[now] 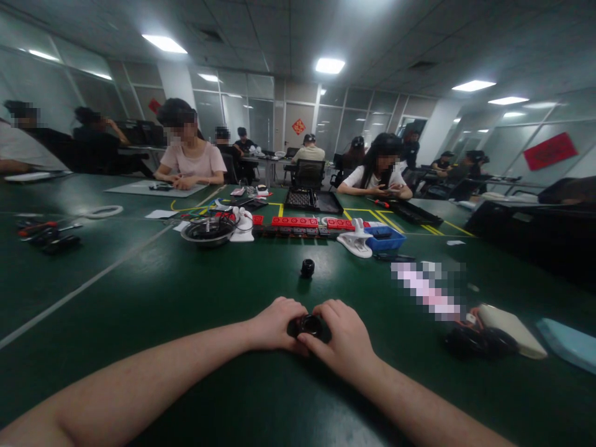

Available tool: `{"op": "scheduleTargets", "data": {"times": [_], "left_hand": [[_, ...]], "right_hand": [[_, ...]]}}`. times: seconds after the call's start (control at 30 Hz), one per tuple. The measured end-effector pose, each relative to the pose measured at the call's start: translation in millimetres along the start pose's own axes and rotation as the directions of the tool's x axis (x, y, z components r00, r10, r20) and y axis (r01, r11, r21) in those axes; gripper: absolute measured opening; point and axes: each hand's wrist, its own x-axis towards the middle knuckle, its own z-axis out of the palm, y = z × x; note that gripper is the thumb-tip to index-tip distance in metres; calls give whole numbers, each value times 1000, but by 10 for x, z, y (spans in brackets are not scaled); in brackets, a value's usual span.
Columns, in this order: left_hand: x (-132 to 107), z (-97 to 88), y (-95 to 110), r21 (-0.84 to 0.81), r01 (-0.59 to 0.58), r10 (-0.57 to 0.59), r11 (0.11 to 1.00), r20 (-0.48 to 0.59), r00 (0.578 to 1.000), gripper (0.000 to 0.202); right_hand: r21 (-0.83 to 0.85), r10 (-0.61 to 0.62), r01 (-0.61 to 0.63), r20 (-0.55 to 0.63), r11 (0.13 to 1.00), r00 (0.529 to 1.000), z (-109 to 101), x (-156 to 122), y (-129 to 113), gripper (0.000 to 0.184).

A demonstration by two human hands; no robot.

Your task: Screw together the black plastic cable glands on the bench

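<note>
Both of my hands meet over the green table, close around a small dark ring-shaped piece (pixel 311 324) with a round opening facing up. My left hand (pixel 278 323) grips it from the left, with the fingers curled over its far side. From the right, my right hand (pixel 343 332) closes on it, thumb at the near edge and fingers at the far edge. Parts of the piece are hidden by the fingers, and its exact kind does not show. Just beyond my hands, a small black rounded fitting (pixel 307 268) stands on the table, apart from both hands.
Farther back are a row of red blocks (pixel 294 222), a metal bowl with dark cables (pixel 208 231), a white clamp (pixel 357 241) and a blue bin (pixel 385 238). Tools (pixel 51 234) lie left; a cream case (pixel 512 330) lies right. Other people sit across the table.
</note>
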Motion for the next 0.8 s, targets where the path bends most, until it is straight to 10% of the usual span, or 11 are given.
{"op": "scheduleTargets", "data": {"times": [0.8], "left_hand": [[2, 41, -12, 48, 2, -1, 999, -12, 1000, 29]], "right_hand": [[195, -409, 412, -55, 890, 911, -59, -85, -133, 20]]}}
